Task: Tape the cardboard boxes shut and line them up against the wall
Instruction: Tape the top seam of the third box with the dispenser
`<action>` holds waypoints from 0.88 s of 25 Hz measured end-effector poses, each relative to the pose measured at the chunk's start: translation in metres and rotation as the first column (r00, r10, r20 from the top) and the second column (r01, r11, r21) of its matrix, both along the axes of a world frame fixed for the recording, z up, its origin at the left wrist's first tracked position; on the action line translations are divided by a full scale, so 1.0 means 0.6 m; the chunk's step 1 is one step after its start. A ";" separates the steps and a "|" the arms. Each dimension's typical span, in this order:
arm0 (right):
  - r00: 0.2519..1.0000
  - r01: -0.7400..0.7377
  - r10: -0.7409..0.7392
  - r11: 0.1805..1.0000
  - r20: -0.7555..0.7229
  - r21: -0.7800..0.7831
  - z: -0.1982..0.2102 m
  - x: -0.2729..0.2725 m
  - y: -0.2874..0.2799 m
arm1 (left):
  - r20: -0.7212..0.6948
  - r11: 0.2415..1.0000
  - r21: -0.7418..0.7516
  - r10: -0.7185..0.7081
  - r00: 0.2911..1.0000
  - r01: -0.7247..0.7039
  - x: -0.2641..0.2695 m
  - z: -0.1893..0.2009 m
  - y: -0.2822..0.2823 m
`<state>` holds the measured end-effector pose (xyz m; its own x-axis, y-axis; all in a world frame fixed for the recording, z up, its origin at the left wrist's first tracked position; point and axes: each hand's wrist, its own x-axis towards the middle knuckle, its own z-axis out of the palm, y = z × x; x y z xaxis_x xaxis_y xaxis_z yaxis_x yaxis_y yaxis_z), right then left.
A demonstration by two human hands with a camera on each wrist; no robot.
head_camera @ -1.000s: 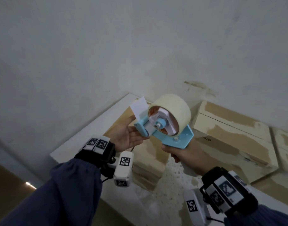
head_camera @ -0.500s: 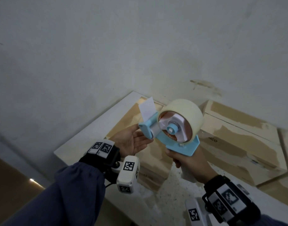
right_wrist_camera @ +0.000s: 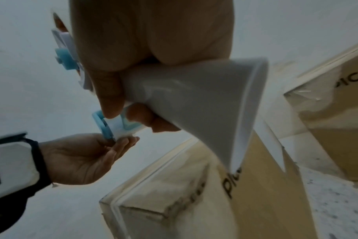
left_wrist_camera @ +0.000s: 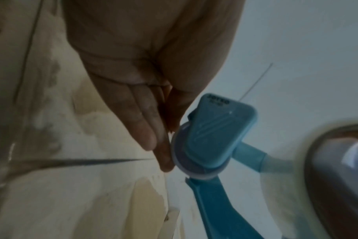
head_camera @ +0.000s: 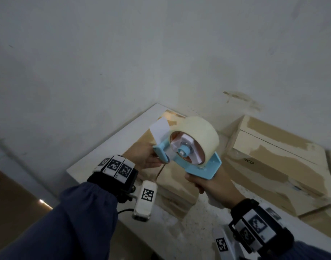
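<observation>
A light blue tape dispenser (head_camera: 200, 166) carrying a beige tape roll (head_camera: 200, 132) hangs in the air above a cardboard box (head_camera: 177, 184) on the white table (head_camera: 104, 147). My right hand (head_camera: 204, 182) grips its white handle (right_wrist_camera: 194, 97). My left hand (head_camera: 151, 160) lies palm up, and its straight fingers (left_wrist_camera: 149, 129) touch the dispenser's front roller end (left_wrist_camera: 210, 134). A white tab (head_camera: 160, 131) sticks up from that front end. A second taped box (head_camera: 273, 162) stands to the right against the wall.
The grey-white wall (head_camera: 161, 53) rises right behind the table and boxes. More cardboard (head_camera: 322, 218) shows at the lower right edge. The table's left corner ends near a brown floor (head_camera: 14, 203). Speckled table top (head_camera: 194, 226) lies bare between the boxes.
Almost nothing differs: the dispenser and both hands wobble slightly in the view, and my left fingertips stay at the dispenser's front end.
</observation>
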<state>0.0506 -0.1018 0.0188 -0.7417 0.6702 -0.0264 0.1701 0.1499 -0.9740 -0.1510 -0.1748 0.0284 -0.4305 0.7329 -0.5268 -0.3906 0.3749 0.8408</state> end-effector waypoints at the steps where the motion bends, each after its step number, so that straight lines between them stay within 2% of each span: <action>1: 1.000 -0.009 0.009 1.000 0.007 -0.004 0.002 0.000 0.001 | -0.027 0.999 0.007 0.054 0.998 -0.054 -0.018 0.004 -0.010; 3: 0.998 -0.044 0.044 0.999 0.041 -0.010 0.002 0.007 -0.002 | -0.095 0.985 0.047 0.171 0.981 -0.167 -0.070 0.000 -0.040; 5: 0.993 -0.086 0.088 0.996 0.074 -0.028 -0.005 0.018 -0.011 | -0.222 0.973 0.029 0.232 0.947 -0.231 -0.110 -0.014 -0.076; 7: 0.989 -0.106 0.107 0.994 0.101 -0.015 -0.018 0.021 -0.025 | -0.315 0.967 -0.032 0.231 0.921 -0.253 -0.118 -0.038 -0.098; 11: 0.988 -0.106 0.103 0.994 0.114 0.024 -0.042 0.008 -0.040 | -0.363 0.936 -0.045 0.310 0.879 -0.349 -0.113 -0.075 -0.108; 13: 0.982 -0.135 0.126 0.989 0.138 0.061 -0.045 0.007 -0.041 | -0.348 0.930 -0.075 0.313 0.884 -0.359 -0.122 -0.083 -0.111; 18: 0.982 -0.136 0.124 0.987 0.139 0.081 -0.055 0.008 -0.044 | -0.217 0.943 -0.172 0.246 0.945 -0.285 -0.127 -0.102 -0.106; 22: 0.981 -0.059 0.029 0.987 0.193 0.152 -0.075 0.008 -0.047 | -0.118 0.924 -0.238 0.277 0.954 -0.298 -0.124 -0.106 -0.101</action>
